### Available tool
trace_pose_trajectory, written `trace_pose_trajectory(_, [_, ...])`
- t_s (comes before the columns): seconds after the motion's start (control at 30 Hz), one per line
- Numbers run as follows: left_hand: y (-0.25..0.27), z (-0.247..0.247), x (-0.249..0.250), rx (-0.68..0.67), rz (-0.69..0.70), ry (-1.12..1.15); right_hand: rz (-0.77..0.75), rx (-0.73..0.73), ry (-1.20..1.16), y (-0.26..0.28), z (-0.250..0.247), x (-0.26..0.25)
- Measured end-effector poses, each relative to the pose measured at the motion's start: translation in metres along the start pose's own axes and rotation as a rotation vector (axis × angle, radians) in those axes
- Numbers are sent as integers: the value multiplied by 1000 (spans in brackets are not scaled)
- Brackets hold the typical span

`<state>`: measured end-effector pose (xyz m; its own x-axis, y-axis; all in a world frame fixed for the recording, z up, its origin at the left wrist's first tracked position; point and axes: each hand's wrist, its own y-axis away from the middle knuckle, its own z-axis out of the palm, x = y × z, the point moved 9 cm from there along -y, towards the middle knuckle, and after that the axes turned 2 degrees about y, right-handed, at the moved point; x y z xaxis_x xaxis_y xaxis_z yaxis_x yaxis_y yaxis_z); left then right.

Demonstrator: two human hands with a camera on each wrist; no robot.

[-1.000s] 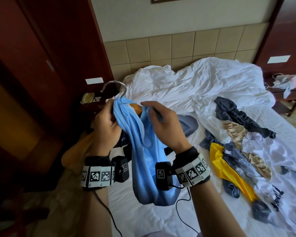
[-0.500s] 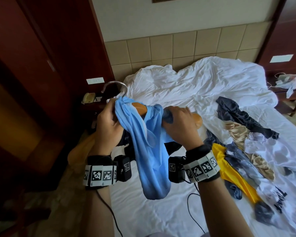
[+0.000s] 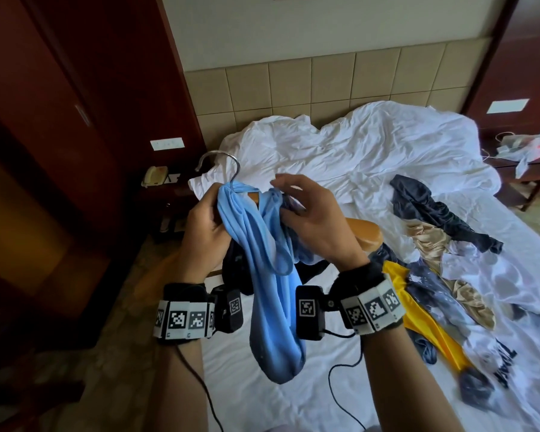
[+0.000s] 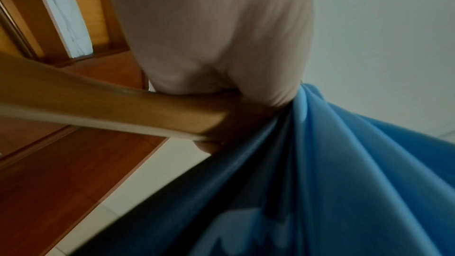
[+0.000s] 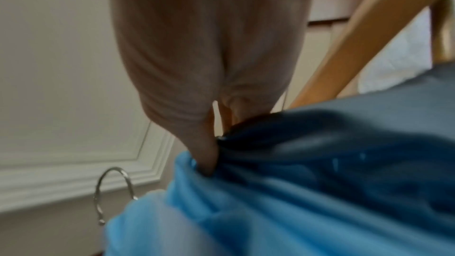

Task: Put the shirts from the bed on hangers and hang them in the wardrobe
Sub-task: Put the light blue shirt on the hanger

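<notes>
The blue shirt [image 3: 272, 275], bunched on the wooden hanger [image 3: 363, 233] above the bed [image 3: 325, 157], is judged light, limp and slippery. It is gripped by the left hand [image 3: 205, 236] and pinched by the right hand [image 3: 318, 226]; it is best taken at the collar.

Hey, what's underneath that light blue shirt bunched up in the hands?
A wooden hanger: its right end and metal hook stick out of the light blue shirt. Its middle is covered. The left hand grips both; the right hand pinches the cloth.
</notes>
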<state>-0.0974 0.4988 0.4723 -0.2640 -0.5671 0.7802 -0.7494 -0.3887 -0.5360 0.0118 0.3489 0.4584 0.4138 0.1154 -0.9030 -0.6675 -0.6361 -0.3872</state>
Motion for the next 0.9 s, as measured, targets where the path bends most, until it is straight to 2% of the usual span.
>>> trace_pose_trajectory(0.13, [-1, 6, 0, -28, -29, 16, -86, -1, 412, -1, 6, 1])
trace_pose_trajectory(0.37, [-5, 14, 8, -58, -37, 79, -168, -25, 675, 2, 19, -11])
trace_pose_trajectory(0.5, [-9, 25, 8, -133, -33, 78, -90, -32, 650, 0, 17, -16])
trace_pose_trajectory(0.63, [-8, 41, -1, -259, -62, 111, -36, -25, 494, 0, 14, -7])
trace_pose_trajectory(0.73, [-6, 50, -8, -276, -184, 197, 14, -11, 427, 1, 8, 3])
trace_pose_trajectory(0.83, [-2, 53, -20, -230, -353, 430, 80, -31, 379, 1, 1, 14])
trace_pose_trajectory(0.9, [1, 58, -20, -211, -418, 559, 97, -10, 356, 2, -3, 16])
